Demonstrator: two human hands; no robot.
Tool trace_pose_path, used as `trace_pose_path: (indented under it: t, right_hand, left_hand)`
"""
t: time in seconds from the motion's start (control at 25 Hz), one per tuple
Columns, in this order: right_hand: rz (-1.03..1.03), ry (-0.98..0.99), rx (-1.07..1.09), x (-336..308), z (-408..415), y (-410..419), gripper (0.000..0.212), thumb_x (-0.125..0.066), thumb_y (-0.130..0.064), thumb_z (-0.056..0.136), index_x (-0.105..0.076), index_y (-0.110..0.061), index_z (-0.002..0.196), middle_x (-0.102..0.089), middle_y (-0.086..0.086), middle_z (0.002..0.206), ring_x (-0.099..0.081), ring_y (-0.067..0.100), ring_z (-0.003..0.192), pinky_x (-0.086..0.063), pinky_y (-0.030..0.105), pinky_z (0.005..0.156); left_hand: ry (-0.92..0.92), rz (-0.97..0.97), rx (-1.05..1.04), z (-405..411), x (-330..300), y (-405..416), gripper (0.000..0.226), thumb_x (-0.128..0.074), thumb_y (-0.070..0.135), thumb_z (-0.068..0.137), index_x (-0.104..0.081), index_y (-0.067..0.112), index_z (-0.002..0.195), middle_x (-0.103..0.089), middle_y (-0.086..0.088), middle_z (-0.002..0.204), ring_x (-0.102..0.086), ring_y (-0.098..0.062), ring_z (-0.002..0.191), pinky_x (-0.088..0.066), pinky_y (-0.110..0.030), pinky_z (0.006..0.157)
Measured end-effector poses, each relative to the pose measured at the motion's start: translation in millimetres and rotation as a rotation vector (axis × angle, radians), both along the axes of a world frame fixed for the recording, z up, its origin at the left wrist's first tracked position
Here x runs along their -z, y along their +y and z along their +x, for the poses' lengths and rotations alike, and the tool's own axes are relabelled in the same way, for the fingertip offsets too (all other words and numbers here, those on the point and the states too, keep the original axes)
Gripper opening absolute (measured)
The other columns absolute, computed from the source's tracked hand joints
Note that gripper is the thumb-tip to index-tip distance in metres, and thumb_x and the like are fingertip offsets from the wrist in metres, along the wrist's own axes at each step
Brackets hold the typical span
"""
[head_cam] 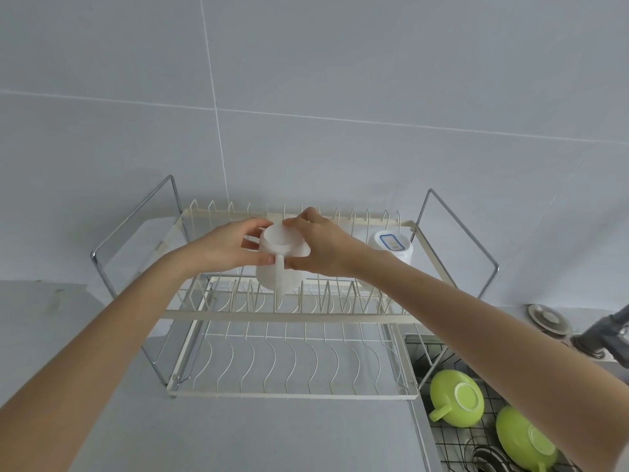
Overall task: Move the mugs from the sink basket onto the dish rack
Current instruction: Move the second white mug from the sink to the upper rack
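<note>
While both arms reached out over the counter, the left hand point(224, 248) and the right hand point(321, 247) together grasped one white mug point(280, 264), held upside down with its base up and its handle toward the near side. The left fingers wrapped the mug's left wall with the thumb near the handle; the right fingers pinched the far rim of the base and the thumb pressed the right wall. The mug sat over the upper tier of the dish rack point(289, 316), roughly at its middle, and whether its rim already touched the wires could not be told. One second white mug point(391, 248), also inverted, with a blue-edged label on its base, stood at the far right corner of the same tier. The rack's lower tier held nothing visible. To the right, in the near corner, the sink basket point(449, 447) held two green mugs: one green mug point(456, 401) lay base up with its handle to the left, and the other green mug point(524, 441) lay nearer, just beside it. A grey faucet point(609, 332) stood at the right edge.
</note>
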State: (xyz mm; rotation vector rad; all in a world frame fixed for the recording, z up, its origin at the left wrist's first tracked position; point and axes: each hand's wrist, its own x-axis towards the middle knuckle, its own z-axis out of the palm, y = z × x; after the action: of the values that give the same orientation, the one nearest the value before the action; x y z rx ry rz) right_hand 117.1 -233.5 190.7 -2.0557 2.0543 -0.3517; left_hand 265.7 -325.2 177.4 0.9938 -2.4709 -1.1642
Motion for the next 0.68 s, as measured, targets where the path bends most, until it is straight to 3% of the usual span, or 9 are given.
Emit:
trace_pose_path:
  t: [0.16,0.36,0.52,0.68]
  right_hand:
    - [0.003,0.025,-0.016,0,-1,6,0.068,-0.062,-0.033,0.085,-0.031,-0.010,0.141,-0.037,0.014,0.136,-0.045,0.032,0.123,-0.039,0.041,0.104]
    - [0.053,0.094,-0.035,-5,-7,17,0.068,-0.054,-0.031,0.090,-0.018,-0.014,0.146,-0.026,0.008,0.150,-0.035,0.028,0.133,-0.035,0.041,0.108]
    - [0.019,0.193,-0.011,-18,-19,38,0.071,-0.051,-0.031,0.091,-0.010,-0.014,0.147,-0.016,0.010,0.156,-0.019,0.028,0.142,-0.021,0.037,0.115]
    - [-0.040,0.274,0.040,-35,-33,73,0.070,-0.049,-0.035,0.092,-0.011,-0.016,0.147,-0.011,0.009,0.158,-0.008,0.025,0.146,-0.009,0.036,0.118]
  left_hand:
    - [-0.058,-0.067,-0.017,-1,-2,8,0.060,-0.068,0.018,0.080,-0.041,0.017,0.133,-0.054,-0.002,0.126,-0.057,-0.021,0.110,-0.044,-0.033,0.099]
    - [-0.169,-0.169,-0.019,-2,-13,17,0.063,-0.061,0.023,0.085,-0.032,0.016,0.140,-0.046,-0.006,0.142,-0.050,-0.025,0.124,-0.038,-0.035,0.106]
    - [-0.325,-0.425,-0.005,-9,-35,40,0.060,-0.053,0.028,0.090,-0.027,0.013,0.141,-0.037,-0.010,0.148,-0.038,-0.027,0.133,-0.032,-0.034,0.108]
    - [-0.421,-0.703,-0.027,-21,-57,79,0.057,-0.044,0.032,0.092,-0.024,0.011,0.141,-0.035,-0.007,0.147,-0.034,-0.025,0.135,-0.032,-0.041,0.110]
